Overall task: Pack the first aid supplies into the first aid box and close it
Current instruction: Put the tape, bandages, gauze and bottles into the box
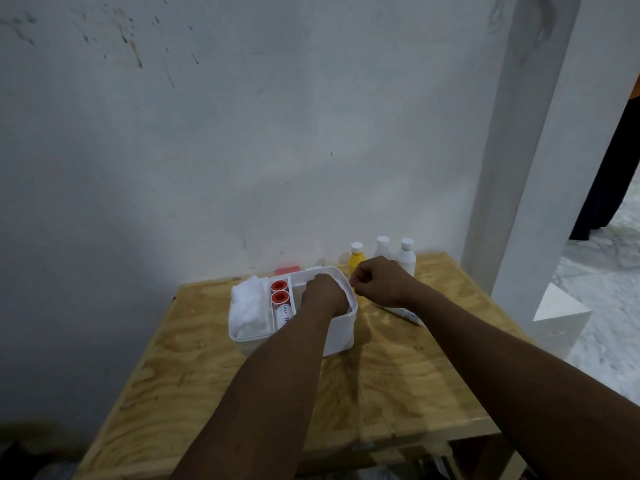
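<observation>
— Plywood was the tabletop (398, 375), wasn't it, pushed up against a stained white wall (207, 150)?
— Yes, and the first aid box (341, 336) stood open on it, toward the wall side.
— What lay in the box?
— Its left compartment held white cotton wool (247, 306). The narrow middle one held two tape rolls (280, 292) with red cores. Nearer the person in that same compartment lay a white roll with blue print (284, 315).
— And the hands?
— The left hand (323, 294) reached down into the box's right compartment. Its fingers were hidden below the rim, so I could not tell whether they were spread or gripping.
— The right?
— The right hand (379, 282) hung just beside the box's far right corner, fingers curled in with the thumb against them. Whether anything was pinched there, I couldn't tell.
— What was outside the box?
— Behind its far right corner stood a yellow bottle (356, 260) and two white bottles (382, 251), all white-capped and upright near the wall. A red item (286, 271) showed behind the box's far edge. To the box's right, a flat white packet (408, 314) lay on the table, partly under the right forearm.
</observation>
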